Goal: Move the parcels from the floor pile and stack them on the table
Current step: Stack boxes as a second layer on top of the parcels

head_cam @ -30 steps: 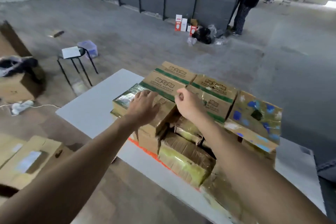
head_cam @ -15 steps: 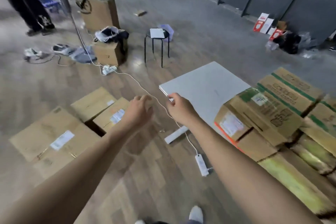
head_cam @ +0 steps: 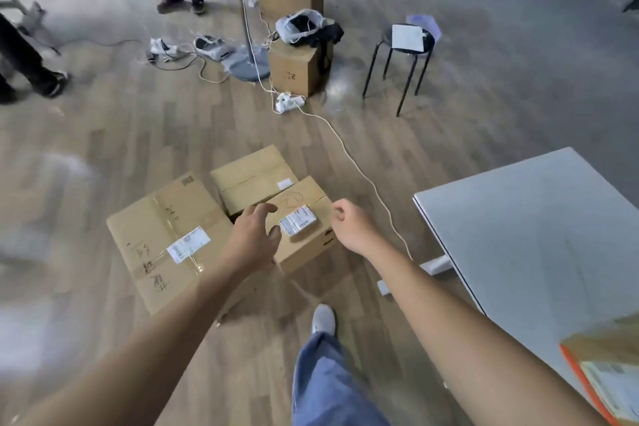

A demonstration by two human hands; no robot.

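- Left hand (head_cam: 254,239) has its fingers spread and right hand (head_cam: 349,228) is loosely curled. Both are empty, over the small labelled parcel (head_cam: 307,204) on the floor.
- I'd grab it low on opposite sides, keep it level and swing right to the table (head_cam: 518,218).
- Watch the white cord (head_cam: 356,166) just beside it.
- The big flat parcel (head_cam: 162,235) and third box (head_cam: 252,180) sit alongside.

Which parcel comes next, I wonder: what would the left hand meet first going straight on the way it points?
Probably the small labelled parcel: the left hand reaches forward and down toward its near corner, though depth is unclear.
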